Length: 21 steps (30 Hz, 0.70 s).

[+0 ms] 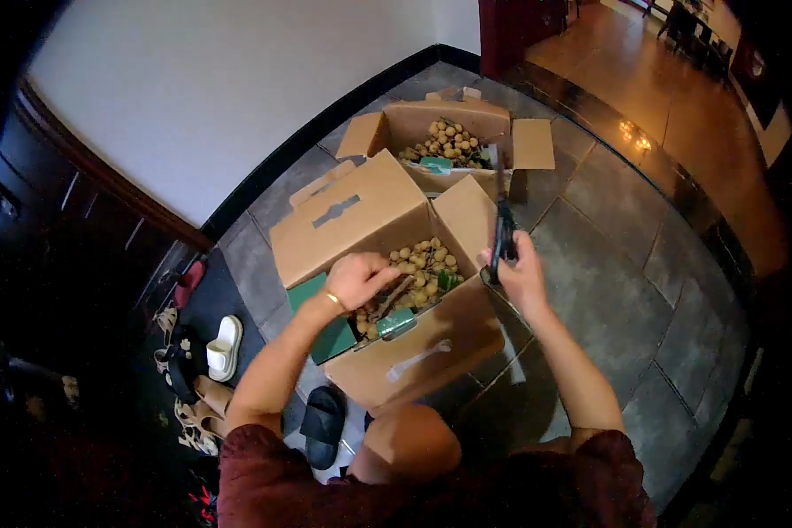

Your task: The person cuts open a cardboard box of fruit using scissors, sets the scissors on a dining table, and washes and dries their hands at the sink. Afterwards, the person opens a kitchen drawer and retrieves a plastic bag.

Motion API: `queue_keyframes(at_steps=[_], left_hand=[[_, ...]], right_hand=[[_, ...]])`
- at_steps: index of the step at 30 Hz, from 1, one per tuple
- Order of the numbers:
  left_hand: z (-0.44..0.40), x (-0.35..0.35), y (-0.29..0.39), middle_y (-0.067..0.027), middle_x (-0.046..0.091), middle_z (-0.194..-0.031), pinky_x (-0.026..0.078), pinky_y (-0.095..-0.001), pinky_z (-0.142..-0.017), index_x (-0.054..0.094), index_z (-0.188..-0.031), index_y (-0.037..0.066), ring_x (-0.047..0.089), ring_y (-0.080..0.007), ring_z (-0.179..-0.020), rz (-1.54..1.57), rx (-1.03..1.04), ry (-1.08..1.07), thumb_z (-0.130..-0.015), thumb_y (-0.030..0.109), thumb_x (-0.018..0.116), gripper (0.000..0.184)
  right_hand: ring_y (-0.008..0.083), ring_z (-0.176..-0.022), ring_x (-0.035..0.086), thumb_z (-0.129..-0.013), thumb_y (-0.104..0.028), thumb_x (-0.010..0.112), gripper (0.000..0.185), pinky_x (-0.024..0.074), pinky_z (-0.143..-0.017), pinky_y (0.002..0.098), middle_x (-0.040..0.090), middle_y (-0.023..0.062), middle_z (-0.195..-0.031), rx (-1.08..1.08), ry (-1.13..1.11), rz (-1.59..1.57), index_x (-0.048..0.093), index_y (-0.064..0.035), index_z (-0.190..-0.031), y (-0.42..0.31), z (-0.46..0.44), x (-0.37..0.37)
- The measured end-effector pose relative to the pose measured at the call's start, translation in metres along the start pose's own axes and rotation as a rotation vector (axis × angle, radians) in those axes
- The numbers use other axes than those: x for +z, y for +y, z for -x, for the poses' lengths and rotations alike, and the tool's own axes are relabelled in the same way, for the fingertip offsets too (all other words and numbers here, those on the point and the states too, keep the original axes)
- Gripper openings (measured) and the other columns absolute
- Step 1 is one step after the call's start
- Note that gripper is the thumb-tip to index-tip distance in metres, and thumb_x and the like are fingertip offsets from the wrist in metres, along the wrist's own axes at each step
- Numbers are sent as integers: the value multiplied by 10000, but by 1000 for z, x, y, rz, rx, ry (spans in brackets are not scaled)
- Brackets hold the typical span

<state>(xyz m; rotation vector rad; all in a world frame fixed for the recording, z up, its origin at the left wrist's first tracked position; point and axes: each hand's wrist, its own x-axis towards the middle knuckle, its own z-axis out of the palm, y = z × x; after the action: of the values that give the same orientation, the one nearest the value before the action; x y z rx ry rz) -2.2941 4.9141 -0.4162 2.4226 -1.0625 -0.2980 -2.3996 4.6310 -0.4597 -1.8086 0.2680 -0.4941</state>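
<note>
My left hand (358, 280) is above the near cardboard box (414, 370), its fingers curled closed. Whatever those fingers may grip is hidden. Below and beside it lie round tan fruits on stems, which look like longans (424, 264), with a brown branch (390, 299) among them. To the right of the box, my right hand (523, 277) grips black-handled scissors (504, 231) by the handles. Their blades point away from me, toward the far box. A strip of green plastic (397, 323) is at the box's near inside edge.
A second open box (398, 132) of similar fruits stands behind the first, flaps spread. Shoes line the left side, including a white slipper (224, 348), and a black slipper (323, 427) lies near my knee. A white wall (238, 97) rises behind the grey tiled floor (607, 264).
</note>
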Motion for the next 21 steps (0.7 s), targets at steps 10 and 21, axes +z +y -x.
queue_keyframes(at_steps=[10, 21], left_hand=[[69, -39, 3, -135, 648, -801, 493, -432, -710, 653, -790, 58, 618, -338, -786, -454, 106, -349, -900, 503, 482, 489], [196, -6, -31, -223, 527, -1134, 470, -407, -866, 472, -1254, -56, 537, -367, -1073, -68, -552, 284, -777, 454, 695, 733]], right_hand=[[344, -946, 571, -718, -153, 709, 309, 315, -1014, 516, 597, 149, -932, -225, -16, 675, 505, -44, -923, -14, -7, 37], [295, -733, 621, -707, -166, 758, 331, 487, -674, 383, 644, 141, -815, 13, -224, 391, 580, -24, -947, 34, -35, 29]])
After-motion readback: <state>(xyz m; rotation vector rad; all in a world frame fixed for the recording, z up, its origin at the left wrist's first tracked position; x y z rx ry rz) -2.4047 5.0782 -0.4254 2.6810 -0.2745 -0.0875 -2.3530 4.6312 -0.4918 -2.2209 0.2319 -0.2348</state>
